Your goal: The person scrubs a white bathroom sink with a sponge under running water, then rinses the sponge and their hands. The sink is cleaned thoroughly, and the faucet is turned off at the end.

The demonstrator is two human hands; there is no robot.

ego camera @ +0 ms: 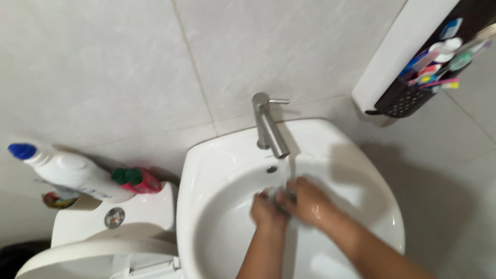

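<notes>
Pale grey wall tiles back a white sink [217,155] (the landmark here). Left of the sink stands a white toilet tank [144,212] carrying a white bottle [72,173] with a blue cap. Up and right of the sink hangs a dark basket [408,101] of toothbrushes. At the sink's back rim rises a steel tap [268,129], water running. Under it, inside the sink, the right hand [307,201] and left hand [267,209] press together, wet, each grip curled against the other, holding nothing I can see.

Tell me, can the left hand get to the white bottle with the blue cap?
Probably yes. The left hand is over the white sink, and the white bottle with the blue cap lies on the toilet tank beside it, nothing between.
</notes>
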